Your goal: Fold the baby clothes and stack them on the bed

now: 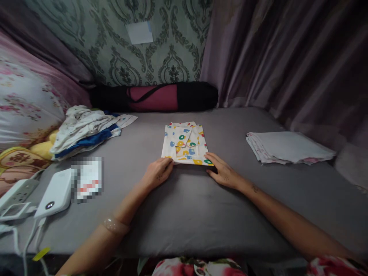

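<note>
A folded white garment (186, 142) with a yellow, blue, green and red print lies on the grey sheet in front of me, its folded-in parts on top. At its near left corner, my left hand (158, 173) is closed on the edge. My right hand (222, 170) pinches the near right corner, thumb below and fingers above. The near edge between both hands looks slightly raised from the sheet. Both wrists come in from below, the left one wearing a pale bracelet (115, 225).
A folded white cloth stack (290, 147) lies at the right. Crumpled clothes (83, 128) sit at the left, near a power bank (56, 191), a power strip (20, 193) and cables. A black and maroon long bag (155, 97) lies along the wall.
</note>
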### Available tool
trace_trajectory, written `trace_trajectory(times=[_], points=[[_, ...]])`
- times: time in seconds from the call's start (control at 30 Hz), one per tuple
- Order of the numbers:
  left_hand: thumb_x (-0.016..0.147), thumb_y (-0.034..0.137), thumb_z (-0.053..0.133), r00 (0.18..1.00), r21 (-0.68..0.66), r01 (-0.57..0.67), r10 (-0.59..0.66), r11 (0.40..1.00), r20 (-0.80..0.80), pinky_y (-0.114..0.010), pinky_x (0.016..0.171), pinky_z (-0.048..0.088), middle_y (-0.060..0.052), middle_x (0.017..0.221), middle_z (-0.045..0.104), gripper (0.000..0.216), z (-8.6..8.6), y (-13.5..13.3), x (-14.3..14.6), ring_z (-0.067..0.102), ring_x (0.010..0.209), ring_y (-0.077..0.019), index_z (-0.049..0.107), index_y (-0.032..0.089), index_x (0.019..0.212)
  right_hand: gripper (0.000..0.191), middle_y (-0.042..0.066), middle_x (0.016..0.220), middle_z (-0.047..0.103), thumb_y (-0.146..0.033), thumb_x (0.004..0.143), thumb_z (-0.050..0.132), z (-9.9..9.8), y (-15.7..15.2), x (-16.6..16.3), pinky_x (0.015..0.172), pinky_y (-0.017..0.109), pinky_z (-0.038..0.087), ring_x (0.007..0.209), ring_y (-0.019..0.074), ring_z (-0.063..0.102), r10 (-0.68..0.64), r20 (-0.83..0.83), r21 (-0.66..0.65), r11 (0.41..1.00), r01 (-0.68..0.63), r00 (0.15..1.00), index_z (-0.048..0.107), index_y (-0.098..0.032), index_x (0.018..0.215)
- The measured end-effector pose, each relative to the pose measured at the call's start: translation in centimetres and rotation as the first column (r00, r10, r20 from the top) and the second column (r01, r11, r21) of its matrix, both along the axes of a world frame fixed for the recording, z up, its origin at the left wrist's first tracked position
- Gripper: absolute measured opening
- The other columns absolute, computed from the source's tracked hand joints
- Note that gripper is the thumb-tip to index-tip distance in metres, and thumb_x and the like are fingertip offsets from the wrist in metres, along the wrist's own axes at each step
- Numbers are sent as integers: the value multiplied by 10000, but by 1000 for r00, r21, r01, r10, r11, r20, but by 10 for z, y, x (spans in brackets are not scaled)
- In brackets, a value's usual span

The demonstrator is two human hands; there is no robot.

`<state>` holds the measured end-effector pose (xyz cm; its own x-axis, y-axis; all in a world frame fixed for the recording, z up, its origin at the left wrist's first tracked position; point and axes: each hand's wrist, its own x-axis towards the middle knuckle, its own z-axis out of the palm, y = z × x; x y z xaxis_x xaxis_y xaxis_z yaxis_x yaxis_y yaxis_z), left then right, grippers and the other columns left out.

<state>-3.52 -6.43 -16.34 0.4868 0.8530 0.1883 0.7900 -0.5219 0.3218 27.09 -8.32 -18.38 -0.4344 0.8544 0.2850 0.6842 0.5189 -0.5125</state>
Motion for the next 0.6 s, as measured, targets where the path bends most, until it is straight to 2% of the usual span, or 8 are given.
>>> trace_trajectory(times=[0.07,0.17,0.23,0.37,0.6], points=[[984,357,318,1000,9,20,-20,1000,0,-318,832,516,-84,1041,676,316,-1,1,-1,645,945,-192,580,199,1062,549,119,1413,466,-195,869,481,-3,7,2,1106,446,361,1315,232,429,-6,0,35,999,6,1000,406,-205,1413],[962,370,394,986,54,168,-166,984,-33,-360,925,488,-104,1152,650,295,-2,1,-10,604,1077,-217,568,188,1116,510,118,1327,565,-122,848,448,-6,17,7,1077,470,392,1248,228,508,48,46,63,997,-51,998,504,-196,1350],[939,318,433,972,82,232,-227,969,-65,-391,961,474,-116,1220,624,302,-4,1,-19,571,1147,-235,551,184,1182,518,111,1303,591,-72,824,433,-6,21,11,1086,496,370,1244,224,516,109,90,74,990,-116,990,547,-197,1313],[859,144,416,967,86,247,-241,965,-79,-414,1021,443,-116,1322,569,441,-8,3,-39,522,1231,-229,515,191,1286,608,84,1368,538,-14,788,410,-6,23,16,1102,502,346,1307,200,448,167,103,71,982,-175,981,512,-221,1350],[786,64,364,980,4,199,-199,980,16,-374,1058,424,-59,1363,548,580,-15,18,-47,503,1263,-179,519,219,1322,702,54,1374,532,35,752,372,-5,28,20,1101,483,359,1288,180,470,200,84,30,979,-203,976,471,-260,1381]])
